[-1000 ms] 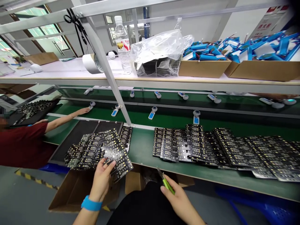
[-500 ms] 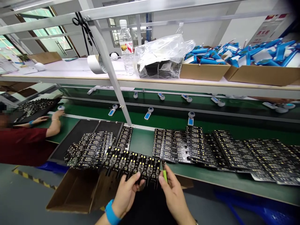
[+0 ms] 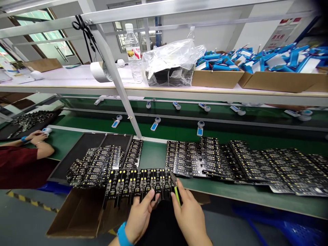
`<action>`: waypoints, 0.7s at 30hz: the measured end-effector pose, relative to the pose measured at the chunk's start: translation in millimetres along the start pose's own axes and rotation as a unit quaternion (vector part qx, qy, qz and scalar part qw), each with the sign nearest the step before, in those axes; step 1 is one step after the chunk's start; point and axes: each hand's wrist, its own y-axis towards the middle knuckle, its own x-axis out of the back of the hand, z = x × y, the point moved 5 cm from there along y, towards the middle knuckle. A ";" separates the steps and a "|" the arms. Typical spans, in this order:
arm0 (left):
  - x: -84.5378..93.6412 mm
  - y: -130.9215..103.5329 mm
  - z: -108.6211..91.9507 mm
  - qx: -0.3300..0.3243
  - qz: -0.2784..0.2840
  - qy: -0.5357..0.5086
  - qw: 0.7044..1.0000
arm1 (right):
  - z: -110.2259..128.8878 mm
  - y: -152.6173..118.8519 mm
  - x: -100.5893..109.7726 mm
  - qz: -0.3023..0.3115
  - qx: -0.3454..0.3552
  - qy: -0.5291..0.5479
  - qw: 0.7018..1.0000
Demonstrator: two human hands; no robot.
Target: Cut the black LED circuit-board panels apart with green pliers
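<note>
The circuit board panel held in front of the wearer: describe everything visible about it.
The circuit board panel is a long black strip of repeated small boards side by side, dotted with pale yellow-white components and fine light markings. It looks rigid and flat, held roughly level, crosswise, over an open cardboard box at the bench edge. The left hand pinches its lower edge near the middle; the right hand brings green-handled cutters to its right end. Whether the blades touch is unclear.

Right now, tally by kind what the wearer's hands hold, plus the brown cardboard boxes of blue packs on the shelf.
Black circuit-board panel, left hand: 1
Green-handled metal cutters, right hand: 1
Brown cardboard boxes of blue packs: 2
Total: 4
</note>
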 end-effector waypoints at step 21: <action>-2.3 5.8 2.6 -0.030 -0.085 -0.024 0.996 | -11.7 -23.9 0.5 0.022 0.004 -0.253 0.967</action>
